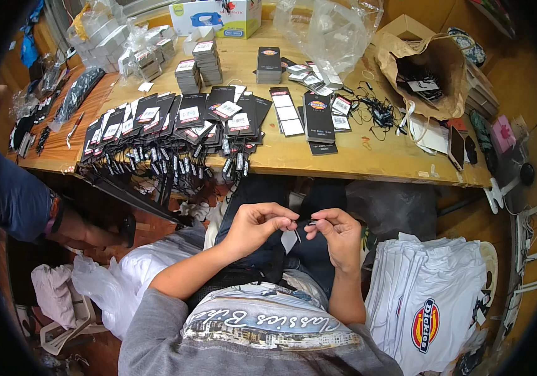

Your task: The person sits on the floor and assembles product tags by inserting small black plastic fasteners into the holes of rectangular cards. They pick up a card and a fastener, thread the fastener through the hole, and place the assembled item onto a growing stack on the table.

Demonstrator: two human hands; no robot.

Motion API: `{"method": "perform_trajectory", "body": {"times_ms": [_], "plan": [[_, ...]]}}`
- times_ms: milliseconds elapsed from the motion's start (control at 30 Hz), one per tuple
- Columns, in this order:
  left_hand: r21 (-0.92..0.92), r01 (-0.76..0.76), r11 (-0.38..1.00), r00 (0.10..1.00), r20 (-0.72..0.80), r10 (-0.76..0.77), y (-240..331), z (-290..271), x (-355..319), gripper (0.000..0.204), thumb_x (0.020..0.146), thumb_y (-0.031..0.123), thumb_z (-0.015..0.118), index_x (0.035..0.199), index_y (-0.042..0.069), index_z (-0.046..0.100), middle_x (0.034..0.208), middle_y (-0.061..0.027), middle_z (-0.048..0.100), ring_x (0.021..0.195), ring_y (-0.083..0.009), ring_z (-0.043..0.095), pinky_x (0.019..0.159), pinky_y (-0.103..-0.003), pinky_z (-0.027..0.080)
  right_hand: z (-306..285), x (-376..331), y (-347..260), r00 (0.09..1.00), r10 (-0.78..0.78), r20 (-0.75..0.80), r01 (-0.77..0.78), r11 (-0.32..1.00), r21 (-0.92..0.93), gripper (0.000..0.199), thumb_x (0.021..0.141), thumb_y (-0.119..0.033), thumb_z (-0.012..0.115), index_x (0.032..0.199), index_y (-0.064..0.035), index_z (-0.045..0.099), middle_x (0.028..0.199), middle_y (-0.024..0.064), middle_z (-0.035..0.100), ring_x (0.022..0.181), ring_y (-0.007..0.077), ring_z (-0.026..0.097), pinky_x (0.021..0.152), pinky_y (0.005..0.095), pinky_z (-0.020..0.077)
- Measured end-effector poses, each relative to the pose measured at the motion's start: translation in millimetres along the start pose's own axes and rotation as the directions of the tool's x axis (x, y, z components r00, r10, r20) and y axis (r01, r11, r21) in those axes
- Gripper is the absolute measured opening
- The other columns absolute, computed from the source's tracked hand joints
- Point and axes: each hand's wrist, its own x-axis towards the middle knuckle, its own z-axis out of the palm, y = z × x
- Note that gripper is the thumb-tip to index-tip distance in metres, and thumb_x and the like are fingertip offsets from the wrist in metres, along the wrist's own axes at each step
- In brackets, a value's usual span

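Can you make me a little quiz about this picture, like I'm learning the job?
1. True or false: on the table, the paper bag is to the right of the heap of black tags.
2. Which pile is at the person's right side? a) red hats b) white clothes c) blue towels
3. What colour is the small card just below the fingers of the left hand?

Key:
1. True.
2. b, the white clothes.
3. White.
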Motion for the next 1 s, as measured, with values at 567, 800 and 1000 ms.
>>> {"method": "perform_trajectory", "body": {"times_ms": [567,800,1000], "plan": [[0.008,-0.011,1.0,0.997,-0.081,0.011,3,7,-1,0.021,0.072,-0.002,0.06,0.091,-0.002,0.052,0.077,-0.0035,0.056,0.071,-0.006,0.054,0.064,-0.017,0.044,15,-3,-2,0.995,-0.093,-0.026,0.086,0.977,-0.195,0.007,0.078,-0.001,0.054,0.084,0.0022,0.053,0.071,0.0078,0.058,0.064,0.013,0.058,0.057,0.0207,0.0459],[0.055,-0.02,0.998,0.997,-0.073,0.024,5,7,0,0.02,0.072,-0.002,0.06,0.089,-0.001,0.051,0.075,-0.0031,0.056,0.069,-0.0056,0.054,0.063,-0.017,0.044,14,-2,-2,0.996,-0.089,-0.015,0.084,0.976,-0.2,0.007,0.078,-0.002,0.054,0.084,0.0023,0.053,0.071,0.0083,0.058,0.063,0.013,0.058,0.056,0.0206,0.0456],[0.143,-0.009,0.99,0.997,-0.068,0.019,9,9,0,0.019,0.072,-0.001,0.061,0.088,-0.001,0.05,0.072,-0.0022,0.055,0.065,-0.0053,0.053,0.06,-0.017,0.043,11,-1,1,0.998,-0.066,0.023,0.068,0.987,-0.147,0.009,0.078,0.0,0.054,0.085,0.0051,0.053,0.073,0.0089,0.058,0.064,0.0124,0.057,0.057,0.02,0.0457]]}}
